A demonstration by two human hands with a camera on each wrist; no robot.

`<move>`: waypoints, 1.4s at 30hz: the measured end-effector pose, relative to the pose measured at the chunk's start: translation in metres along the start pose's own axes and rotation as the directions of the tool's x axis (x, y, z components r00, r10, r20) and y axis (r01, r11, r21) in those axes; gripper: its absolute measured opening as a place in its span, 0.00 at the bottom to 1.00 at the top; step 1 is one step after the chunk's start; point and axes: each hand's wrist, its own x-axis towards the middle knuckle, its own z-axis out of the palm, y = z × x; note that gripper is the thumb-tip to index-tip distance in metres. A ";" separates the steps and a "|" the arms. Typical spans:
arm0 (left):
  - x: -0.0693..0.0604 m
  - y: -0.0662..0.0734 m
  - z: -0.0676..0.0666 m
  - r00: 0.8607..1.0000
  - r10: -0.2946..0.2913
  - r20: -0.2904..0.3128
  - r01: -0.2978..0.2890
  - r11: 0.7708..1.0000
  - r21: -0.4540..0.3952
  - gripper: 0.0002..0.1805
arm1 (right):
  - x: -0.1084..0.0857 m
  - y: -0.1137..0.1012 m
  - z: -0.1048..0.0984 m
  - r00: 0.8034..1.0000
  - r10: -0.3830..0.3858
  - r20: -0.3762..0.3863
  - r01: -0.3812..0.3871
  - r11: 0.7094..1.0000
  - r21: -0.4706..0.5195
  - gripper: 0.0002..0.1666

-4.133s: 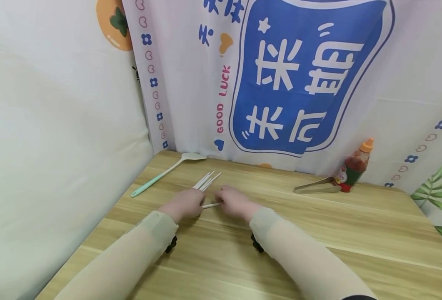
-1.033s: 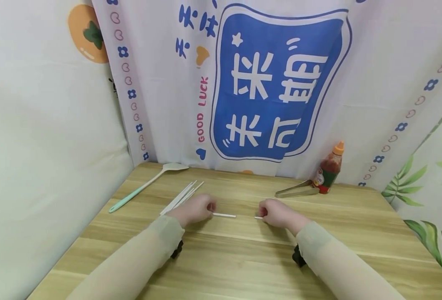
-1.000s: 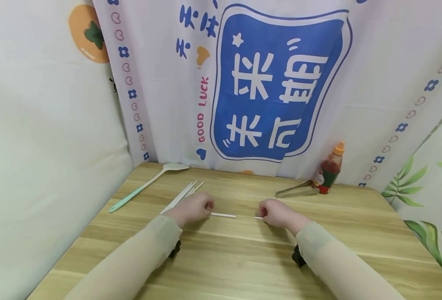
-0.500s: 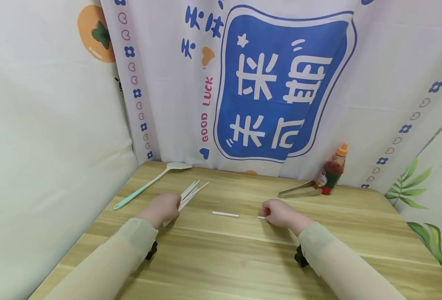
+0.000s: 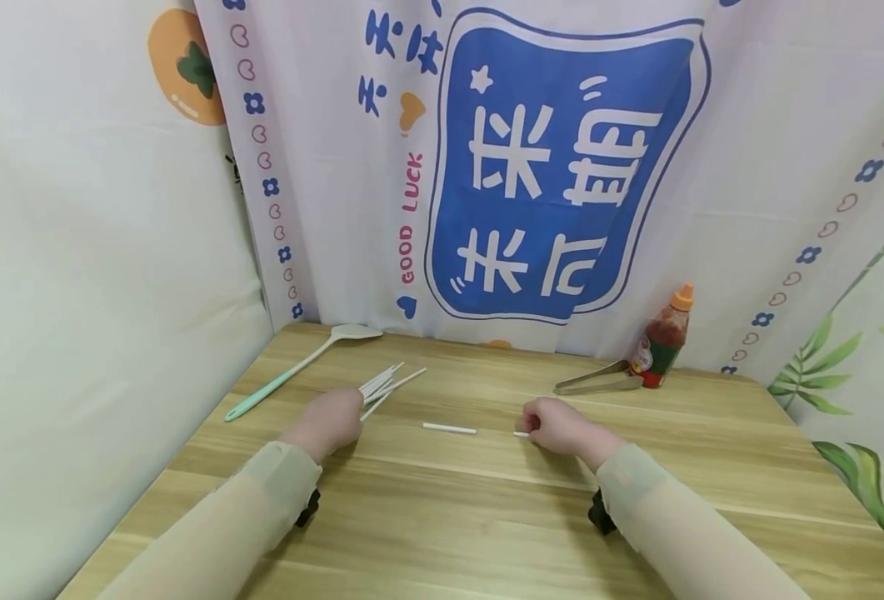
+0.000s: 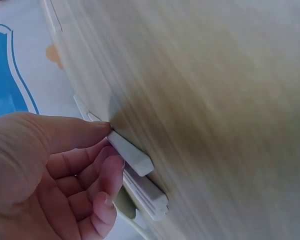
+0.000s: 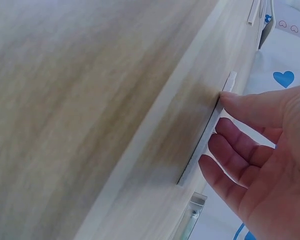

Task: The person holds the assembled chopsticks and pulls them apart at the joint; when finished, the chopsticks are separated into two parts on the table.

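In the head view my left hand (image 5: 329, 421) is over a bundle of thin white sticks (image 5: 377, 385) at the left of the table. The left wrist view shows its thumb and a finger pinching one white stick (image 6: 132, 155), with several others (image 6: 146, 195) close below. A short white stick (image 5: 449, 428) lies crosswise between my hands, touched by neither. My right hand (image 5: 557, 423) holds another white stick (image 5: 520, 434) low at the tabletop, thumb against it; the right wrist view shows more of that stick (image 7: 200, 147) and its loosely curled fingers.
A spatula with a mint handle (image 5: 292, 379) lies at the back left of the wooden table (image 5: 442, 517). Metal tongs (image 5: 599, 383) and a red sauce bottle with an orange cap (image 5: 666, 337) are at the back right. A printed cloth (image 5: 352, 208) hangs behind the table.
My left hand has let go of the short stick and moved left to the bundle, whose sticks have shifted and spread. My right hand has hardly moved over the last second.
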 end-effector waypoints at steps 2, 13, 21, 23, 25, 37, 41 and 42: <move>-0.001 0.002 0.000 1.000 -0.003 0.002 0.003 1.000 -0.017 0.05 | 0.000 0.000 0.000 1.000 -0.002 0.001 0.002 1.000 0.002 0.12; 0.010 0.001 -0.005 0.989 -0.041 0.140 0.101 0.884 -0.456 0.14 | 0.001 0.003 0.002 1.000 0.018 -0.006 -0.018 1.000 0.010 0.13; 0.008 0.014 -0.024 0.965 0.026 0.262 0.170 0.699 -0.694 0.09 | 0.000 0.007 0.001 1.000 0.024 -0.004 -0.024 1.000 0.003 0.14; 0.008 0.023 -0.023 0.972 0.097 0.216 0.085 0.708 -0.702 0.09 | -0.001 0.008 0.000 1.000 0.021 -0.002 -0.020 1.000 0.002 0.14; 0.010 0.033 -0.020 0.972 0.172 0.159 -0.012 0.716 -0.698 0.08 | -0.002 0.009 -0.001 1.000 0.013 0.002 -0.013 1.000 0.003 0.14; 0.016 0.088 0.006 0.922 0.381 0.065 -0.277 0.767 -0.579 0.06 | -0.006 -0.041 -0.014 0.952 -0.054 -0.302 0.100 0.985 0.139 0.19; 0.015 0.100 0.010 0.899 0.436 0.050 -0.330 0.747 -0.577 0.06 | -0.012 -0.054 -0.007 0.960 -0.234 -0.153 0.246 0.967 0.063 0.12; 0.014 0.102 0.010 0.893 0.448 0.044 -0.343 0.740 -0.578 0.06 | -0.014 -0.056 -0.005 0.956 -0.263 -0.128 0.273 0.960 0.067 0.09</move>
